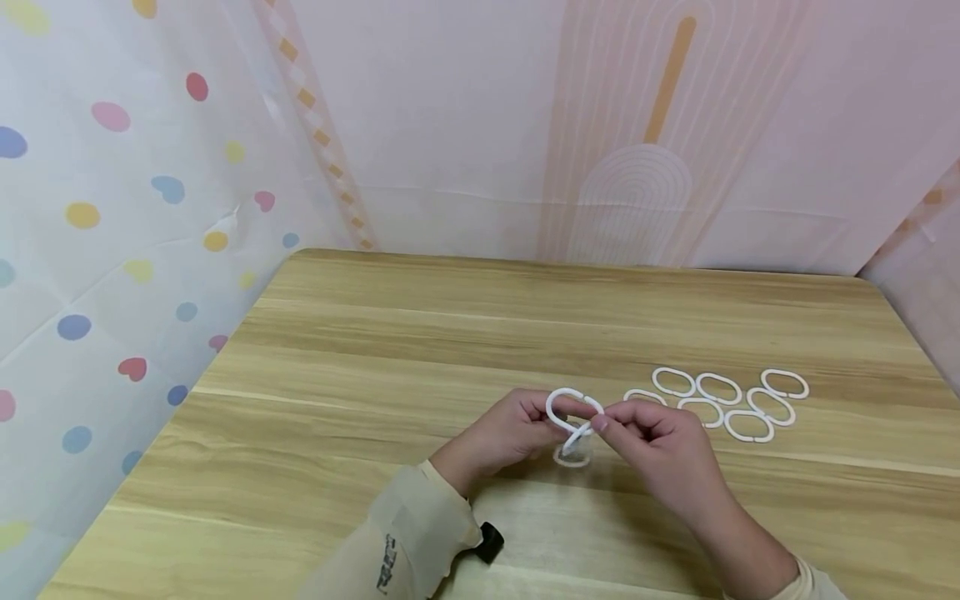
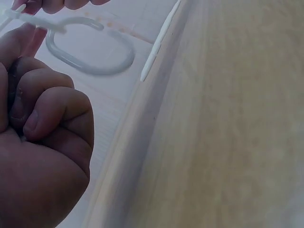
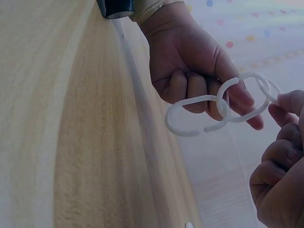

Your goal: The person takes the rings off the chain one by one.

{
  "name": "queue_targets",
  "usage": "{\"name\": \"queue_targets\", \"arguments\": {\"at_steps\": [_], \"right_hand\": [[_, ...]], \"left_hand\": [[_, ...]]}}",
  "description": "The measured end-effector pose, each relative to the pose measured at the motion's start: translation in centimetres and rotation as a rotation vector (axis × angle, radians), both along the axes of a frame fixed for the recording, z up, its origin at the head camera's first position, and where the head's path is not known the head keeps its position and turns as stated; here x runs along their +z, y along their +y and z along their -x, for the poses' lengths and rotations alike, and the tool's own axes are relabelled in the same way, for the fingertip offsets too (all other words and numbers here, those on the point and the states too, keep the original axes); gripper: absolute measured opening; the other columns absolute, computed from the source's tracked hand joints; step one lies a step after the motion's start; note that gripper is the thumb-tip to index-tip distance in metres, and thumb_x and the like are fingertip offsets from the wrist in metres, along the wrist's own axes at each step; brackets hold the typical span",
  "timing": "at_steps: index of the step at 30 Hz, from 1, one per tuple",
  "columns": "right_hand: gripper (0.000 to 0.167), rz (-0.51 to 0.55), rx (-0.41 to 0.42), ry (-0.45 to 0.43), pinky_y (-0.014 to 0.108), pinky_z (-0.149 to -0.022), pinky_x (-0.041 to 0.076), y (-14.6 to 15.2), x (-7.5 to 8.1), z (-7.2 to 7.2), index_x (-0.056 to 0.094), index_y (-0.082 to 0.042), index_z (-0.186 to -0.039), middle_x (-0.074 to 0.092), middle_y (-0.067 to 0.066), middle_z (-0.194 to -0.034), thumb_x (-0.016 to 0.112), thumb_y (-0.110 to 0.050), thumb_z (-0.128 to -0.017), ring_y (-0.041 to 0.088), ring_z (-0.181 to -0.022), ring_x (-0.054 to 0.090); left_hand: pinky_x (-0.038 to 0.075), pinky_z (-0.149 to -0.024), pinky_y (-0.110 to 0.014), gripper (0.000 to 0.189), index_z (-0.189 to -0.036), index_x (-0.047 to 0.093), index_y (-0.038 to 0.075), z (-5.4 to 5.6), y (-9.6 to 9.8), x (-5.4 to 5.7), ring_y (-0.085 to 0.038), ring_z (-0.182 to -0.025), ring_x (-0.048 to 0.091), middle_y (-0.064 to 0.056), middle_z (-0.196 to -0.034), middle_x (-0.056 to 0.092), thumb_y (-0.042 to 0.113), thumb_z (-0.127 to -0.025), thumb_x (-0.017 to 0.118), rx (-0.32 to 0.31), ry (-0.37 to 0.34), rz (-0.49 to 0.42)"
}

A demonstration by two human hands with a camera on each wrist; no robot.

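A short hanging chain of white oval plastic links is between the two hands. My right hand (image 1: 667, 450) pinches its upper link (image 1: 550, 408) between thumb and index finger. Below it the middle link (image 3: 219, 97) turns edge-on in the head view, and the lowest link (image 3: 190, 99) dangles free, with a small gap in its side. My left hand (image 1: 510, 429) is close beside the chain. Its thumb and index finger reach out behind the middle link, tips apart in the right wrist view, while the other fingers curl toward the palm.
Several loose white links (image 1: 727, 425) lie flat to the right of the hands, some touching. The wooden table (image 1: 450, 333) runs back to a patterned cloth backdrop (image 1: 465, 125). A small black object (image 1: 490, 542) sits at the left sleeve's cuff.
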State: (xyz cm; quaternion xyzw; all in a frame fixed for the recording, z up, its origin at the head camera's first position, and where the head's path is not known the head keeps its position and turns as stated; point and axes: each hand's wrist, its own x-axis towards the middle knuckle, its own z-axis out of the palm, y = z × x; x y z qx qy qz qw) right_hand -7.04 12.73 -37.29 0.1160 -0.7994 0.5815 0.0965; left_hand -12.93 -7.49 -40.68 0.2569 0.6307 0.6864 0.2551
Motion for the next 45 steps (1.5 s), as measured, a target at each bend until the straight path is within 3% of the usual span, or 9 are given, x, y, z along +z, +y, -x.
{"name": "queue_targets", "arguments": {"at_steps": [4, 9, 16, 20, 25, 30, 34, 39, 45], "right_hand": [[0.012, 0.013, 0.009, 0.008, 0.031, -0.044, 0.034, -0.1, -0.1, 0.0, 0.074, -0.011, -0.080, 0.047, -0.008, -0.059, 0.075, -0.004, -0.089, 0.006, -0.055, 0.040], [0.011, -0.002, 0.000, -0.003, 0.030, -0.043, 0.034, 0.0, -0.1, 0.0, 0.074, -0.011, -0.081, 0.047, -0.009, -0.058, 0.074, -0.004, -0.089, 0.005, -0.055, 0.039], [0.013, -0.028, 0.019, 0.008, 0.028, -0.046, 0.037, 0.3, 0.0, 0.3, 0.073, -0.012, -0.079, 0.049, -0.008, -0.061, 0.074, -0.004, -0.089, 0.005, -0.056, 0.041], [0.012, -0.057, 0.054, -0.013, 0.027, -0.047, 0.039, 0.5, 0.1, 0.4, 0.072, -0.011, -0.080, 0.051, -0.007, -0.063, 0.073, -0.007, -0.091, 0.006, -0.056, 0.042], [0.011, -0.103, 0.082, -0.003, 0.025, -0.048, 0.039, 0.7, -0.1, 0.5, 0.072, -0.013, -0.083, 0.050, -0.008, -0.062, 0.071, -0.009, -0.093, 0.005, -0.056, 0.042], [0.013, -0.163, 0.098, 0.084, 0.024, -0.046, 0.038, 0.7, -0.5, 0.5, 0.071, -0.017, -0.085, 0.049, -0.012, -0.062, 0.072, -0.005, -0.091, 0.003, -0.054, 0.041], [0.014, -0.191, 0.115, 0.140, 0.023, -0.045, 0.038, 0.7, -0.7, 0.5, 0.072, -0.015, -0.086, 0.051, -0.013, -0.064, 0.072, -0.002, -0.090, 0.001, -0.054, 0.041], [0.017, -0.190, 0.129, 0.230, 0.019, -0.045, 0.037, 0.7, -0.9, 0.7, 0.074, -0.014, -0.087, 0.054, -0.013, -0.065, 0.076, 0.002, -0.085, 0.000, -0.054, 0.042], [0.026, -0.199, 0.114, 0.388, 0.015, -0.045, 0.032, 0.8, -1.2, 1.0, 0.076, -0.016, -0.085, 0.049, -0.012, -0.061, 0.081, 0.008, -0.074, -0.002, -0.053, 0.037]], "left_hand": [[0.044, -0.067, -0.018, 0.022, -0.112, 0.063, -0.017, -0.1, 0.2, 0.1, -0.004, -0.074, 0.054, -0.001, -0.101, 0.071, -0.009, -0.092, 0.061, 0.009, 0.003, 0.007], [0.035, -0.055, -0.019, 0.017, -0.106, 0.061, -0.016, -0.2, 0.2, 0.2, -0.004, -0.056, 0.039, 0.010, -0.086, 0.066, -0.006, -0.092, 0.063, 0.037, -0.026, 0.037], [0.049, -0.075, -0.020, 0.020, -0.105, 0.065, -0.017, 0.2, 0.1, 0.1, -0.006, -0.084, 0.059, 0.002, -0.089, 0.069, 0.001, -0.096, 0.064, 0.188, -0.021, 0.030], [0.047, -0.063, -0.021, 0.022, -0.103, 0.064, -0.016, 0.3, 0.1, 0.2, -0.006, -0.072, 0.054, -0.001, -0.085, 0.067, 0.004, -0.094, 0.065, 0.245, -0.045, 0.028], [0.045, -0.060, -0.020, 0.022, -0.104, 0.063, -0.017, 0.4, 0.0, 0.1, -0.005, -0.066, 0.051, 0.002, -0.083, 0.066, 0.002, -0.095, 0.066, 0.249, -0.060, 0.020], [0.039, -0.055, -0.020, 0.022, -0.107, 0.065, -0.016, 0.4, 0.0, 0.1, -0.006, -0.062, 0.046, -0.001, -0.086, 0.067, 0.004, -0.096, 0.066, 0.239, -0.063, 0.040], [0.044, -0.061, -0.019, 0.023, -0.108, 0.064, -0.017, 0.4, 0.0, 0.0, -0.005, -0.071, 0.054, -0.010, -0.095, 0.070, 0.003, -0.096, 0.065, 0.236, -0.069, 0.040], [0.043, -0.058, -0.018, 0.023, -0.108, 0.063, -0.016, 0.4, 0.0, 0.0, -0.005, -0.066, 0.052, -0.002, -0.089, 0.069, 0.004, -0.097, 0.063, 0.248, -0.089, 0.040], [0.051, -0.073, -0.021, 0.025, -0.109, 0.063, -0.017, 0.3, 0.0, 0.2, -0.006, -0.084, 0.062, 0.002, -0.090, 0.070, 0.004, -0.096, 0.063, 0.255, -0.095, 0.032]]}}
